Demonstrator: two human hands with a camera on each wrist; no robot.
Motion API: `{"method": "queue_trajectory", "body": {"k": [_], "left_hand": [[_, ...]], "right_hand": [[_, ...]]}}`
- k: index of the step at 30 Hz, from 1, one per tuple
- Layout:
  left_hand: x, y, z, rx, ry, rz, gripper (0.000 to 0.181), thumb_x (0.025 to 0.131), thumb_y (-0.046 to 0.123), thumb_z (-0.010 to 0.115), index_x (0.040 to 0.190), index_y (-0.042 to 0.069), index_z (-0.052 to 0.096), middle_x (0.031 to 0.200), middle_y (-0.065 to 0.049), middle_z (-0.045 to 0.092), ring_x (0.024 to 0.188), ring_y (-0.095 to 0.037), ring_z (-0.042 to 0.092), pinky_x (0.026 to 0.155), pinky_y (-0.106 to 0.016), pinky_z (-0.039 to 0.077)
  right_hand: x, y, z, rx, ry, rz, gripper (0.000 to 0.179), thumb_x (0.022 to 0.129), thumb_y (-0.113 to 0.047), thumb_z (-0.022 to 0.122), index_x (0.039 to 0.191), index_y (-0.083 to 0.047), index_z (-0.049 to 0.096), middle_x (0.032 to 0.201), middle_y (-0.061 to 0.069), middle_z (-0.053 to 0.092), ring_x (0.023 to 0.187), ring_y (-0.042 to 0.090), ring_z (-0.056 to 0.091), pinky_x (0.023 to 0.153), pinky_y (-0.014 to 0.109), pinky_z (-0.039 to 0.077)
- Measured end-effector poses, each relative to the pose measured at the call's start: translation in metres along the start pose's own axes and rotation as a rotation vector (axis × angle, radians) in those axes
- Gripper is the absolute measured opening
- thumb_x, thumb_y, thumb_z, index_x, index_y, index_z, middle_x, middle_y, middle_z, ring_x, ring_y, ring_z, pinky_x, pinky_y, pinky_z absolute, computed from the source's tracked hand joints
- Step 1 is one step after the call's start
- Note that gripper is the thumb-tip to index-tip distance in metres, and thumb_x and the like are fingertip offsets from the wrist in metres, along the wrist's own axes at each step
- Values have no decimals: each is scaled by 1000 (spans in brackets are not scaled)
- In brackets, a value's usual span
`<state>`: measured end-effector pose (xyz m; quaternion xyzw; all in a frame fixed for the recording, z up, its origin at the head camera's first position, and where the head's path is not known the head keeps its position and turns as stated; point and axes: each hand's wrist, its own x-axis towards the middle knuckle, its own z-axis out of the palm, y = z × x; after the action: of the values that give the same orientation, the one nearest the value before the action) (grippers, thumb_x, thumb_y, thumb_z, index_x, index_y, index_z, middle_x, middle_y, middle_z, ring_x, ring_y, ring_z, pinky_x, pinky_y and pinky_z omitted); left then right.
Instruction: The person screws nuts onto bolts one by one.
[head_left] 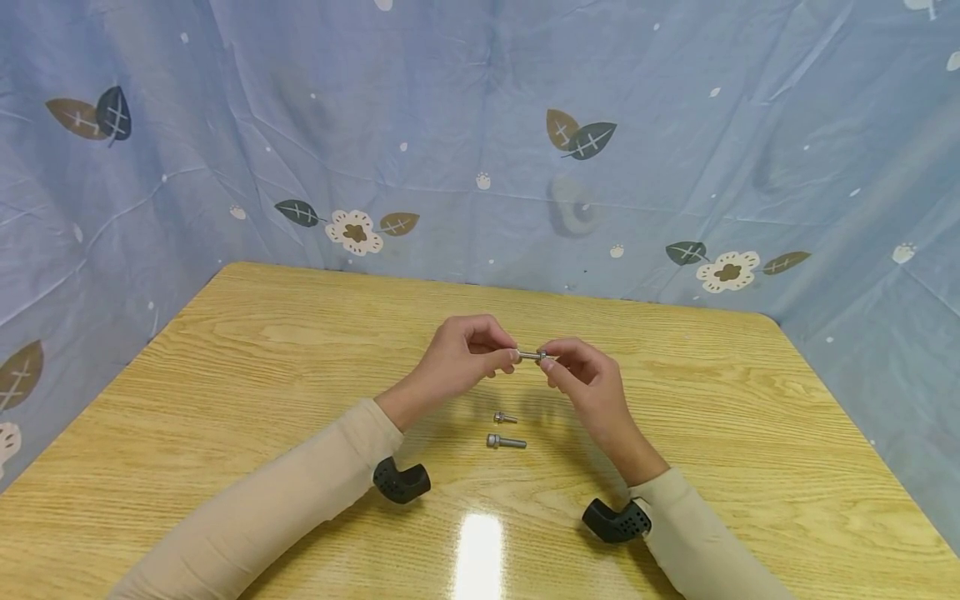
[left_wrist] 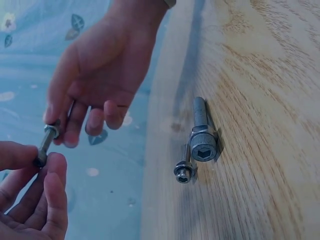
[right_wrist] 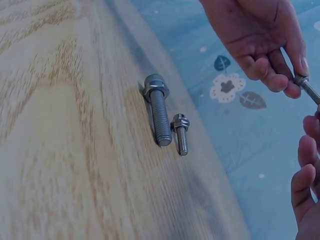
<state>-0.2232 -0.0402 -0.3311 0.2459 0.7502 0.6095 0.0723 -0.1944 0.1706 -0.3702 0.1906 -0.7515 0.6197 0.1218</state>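
Over the table's middle, my left hand (head_left: pixel 461 354) pinches the head end of a metal socket-head bolt (head_left: pixel 529 356) between thumb and fingers. The bolt lies roughly level, pointing right. My right hand (head_left: pixel 592 383) pinches the nut (left_wrist: pixel 51 129) at the bolt's other end; fingertips partly hide it. How far the nut is threaded I cannot tell. Below the hands, a small socket-head bolt (head_left: pixel 507 417) with a nut against its head lies on the wood. Beside it lies a larger bolt (head_left: pixel 512 442), also with a nut near its head.
The wood-grain table (head_left: pixel 300 333) extends on both sides of the hands. A blue patterned cloth (head_left: pixel 450 125) hangs behind it and along its sides. Dark perforated wrist mounts (head_left: pixel 401 481) sit at both cuffs, close above the tabletop.
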Motion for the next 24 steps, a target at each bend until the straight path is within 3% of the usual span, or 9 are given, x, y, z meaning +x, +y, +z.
{"method": "queue_trajectory", "body": {"k": [5,13,20,24], "left_hand": [[0,1,0,-13,-12,-8,4,91,10,66,93,9,70,92,-13,71,87,-34,70,78,-54,55],[1,-2,0,-29,6,-37,3,90,12,68,91,9,70,89,-8,73,83,-27,71,79,-57,54],[0,-2,-1,-28,-1,-27,3,90,11,67,90,9,70,91,-13,72,78,-19,71,79,-57,54],[0,-2,-1,-15,-9,-3,4,90,10,67,89,10,70,92,-18,71,79,-25,71,77,-53,55]], "right_hand": [[0,-1,0,-10,-6,25,18,99,-10,55,104,4,64,81,-7,63,65,20,52,61,33,44],[-1,-3,0,-13,-18,-56,24,92,0,61,116,0,61,107,-2,62,82,13,61,73,22,54],[-1,-2,0,-29,-8,-58,18,93,-1,61,111,0,64,96,-5,64,74,18,58,65,27,52],[0,-1,0,-13,-20,-40,14,95,-3,58,105,4,64,86,-6,62,68,18,53,63,32,49]]}}
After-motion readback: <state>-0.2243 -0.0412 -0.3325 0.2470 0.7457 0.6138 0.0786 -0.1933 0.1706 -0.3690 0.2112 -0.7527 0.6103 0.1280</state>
